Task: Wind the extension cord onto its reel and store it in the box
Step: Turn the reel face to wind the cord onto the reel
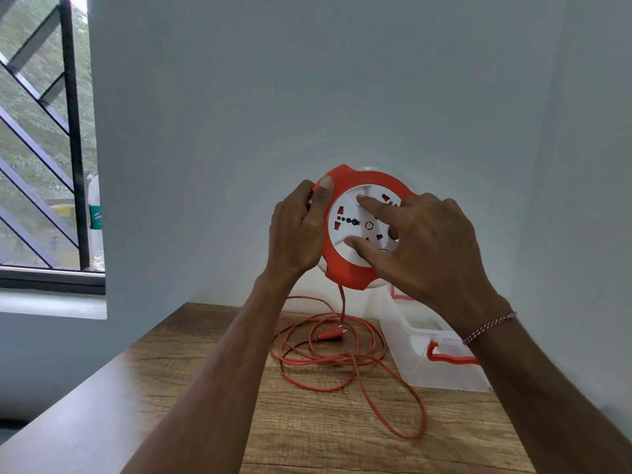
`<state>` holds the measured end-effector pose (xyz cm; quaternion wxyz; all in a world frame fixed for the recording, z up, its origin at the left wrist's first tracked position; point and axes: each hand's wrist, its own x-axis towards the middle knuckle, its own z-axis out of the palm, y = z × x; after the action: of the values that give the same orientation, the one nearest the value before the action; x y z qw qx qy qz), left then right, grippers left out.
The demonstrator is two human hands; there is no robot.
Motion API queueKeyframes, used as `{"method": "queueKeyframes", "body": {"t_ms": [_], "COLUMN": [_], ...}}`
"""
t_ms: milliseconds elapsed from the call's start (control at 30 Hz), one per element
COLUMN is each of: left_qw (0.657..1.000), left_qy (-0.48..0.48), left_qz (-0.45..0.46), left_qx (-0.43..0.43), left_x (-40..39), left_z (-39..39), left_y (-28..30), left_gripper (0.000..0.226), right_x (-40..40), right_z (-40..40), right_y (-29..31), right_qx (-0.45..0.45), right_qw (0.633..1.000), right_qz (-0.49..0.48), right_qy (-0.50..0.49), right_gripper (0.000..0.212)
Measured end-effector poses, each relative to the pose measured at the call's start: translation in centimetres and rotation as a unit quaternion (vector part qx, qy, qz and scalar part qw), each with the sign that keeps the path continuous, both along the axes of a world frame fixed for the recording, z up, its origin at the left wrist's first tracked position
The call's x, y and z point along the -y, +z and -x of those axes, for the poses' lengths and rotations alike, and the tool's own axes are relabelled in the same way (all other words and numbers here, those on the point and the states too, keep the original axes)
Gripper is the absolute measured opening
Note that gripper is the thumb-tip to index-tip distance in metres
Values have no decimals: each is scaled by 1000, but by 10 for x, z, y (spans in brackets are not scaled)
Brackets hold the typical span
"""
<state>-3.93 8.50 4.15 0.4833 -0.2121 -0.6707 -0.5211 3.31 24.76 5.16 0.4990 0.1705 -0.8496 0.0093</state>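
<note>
— Where do we have our left hand (pixel 297 230)?

— Closed around the left edge of the reel (pixel 362 227), thumb over the red rim, the other fingers hidden behind it. We hold it up off the table (pixel 205 388) with its socket face turned toward us, so we can see the part that turns.

— And the right hand (pixel 424 241)?

— Spread wide and flat over the white centre disc, gripping nothing. Two fingertips (pixel 363 200) press into the disc. Our guess is that one hand steadies the casing while the other spins the middle to draw the cord in.

— Why hold it so high?

— Probably so the cord (pixel 342 357) hangs free from the bottom of the reel and feeds straight in without dragging. It drops down from the lower rim to the table.

— How much is wound?

— Very little, as far as we can judge. Most of the cord lies in loose overlapping loops on the wood, with the plug (pixel 330 335) resting among them and one long loop trailing toward us.

— Anything to watch?

— Those loops cross one another, so they may snag or knot as they are pulled up.

— And the box (pixel 441 371)?

— The clear tub with red clasps sits open on the table to the right, against the wall, just beside the loops. It seems ready to take the reel once winding is done.
</note>
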Motion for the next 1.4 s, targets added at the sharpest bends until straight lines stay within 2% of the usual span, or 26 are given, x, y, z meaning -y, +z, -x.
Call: {"method": "queueKeyframes", "body": {"t_ms": [100, 167, 233, 367, 567, 633, 767, 933, 1100, 1233, 1400], "left_qw": [1000, 1000, 1000, 1000, 1000, 1000, 1000, 1000, 1000, 1000, 1000], "left_qy": [0, 1, 1, -1, 5, 0, -4, -4, -4, 4, -3], "left_qz": [-2, -3, -3, -1, 4, 0, -1, 6, 2, 1, 0], "left_qx": [1, 3, 5, 1, -1, 2, 7, 3, 0, -2, -4], "left_x": [1, 1, 1, 1, 0, 0, 2, 0, 1, 2, 0], "left_z": [0, 0, 0, 0, -1, -2, -2, -2, 1, 3, 2], "left_y": [0, 0, 0, 0, 0, 0, 1, 0, 0, -1, 0], "left_gripper": [50, 48, 47, 42, 49, 50, 49, 49, 47, 47, 48], "right_x": [-1, -4, -6, 0, 2, 0, -3, -1, -1, -9, -4], "right_z": [-2, -3, -4, -10, -9, -4, 1, 1, -1, -1, -5], "right_y": [2, 4, 6, 5, 2, 0, -2, 0, 3, 6, 5], "right_qx": [-7, -27, -21, 60, 39, 22, -11, 1, -6, -53, 38], "right_qw": [999, 996, 993, 990, 990, 993, 998, 1000, 997, 991, 991], "right_qz": [3, -28, -70, -129, -134, -114, -52, 6, 21, -47, -106], "right_qy": [46, 82, 95, 27, -17, -16, -15, 8, 70, 116, 76], "right_gripper": [53, 36, 30, 45, 57, 62, 59, 67, 53, 28, 38]}}
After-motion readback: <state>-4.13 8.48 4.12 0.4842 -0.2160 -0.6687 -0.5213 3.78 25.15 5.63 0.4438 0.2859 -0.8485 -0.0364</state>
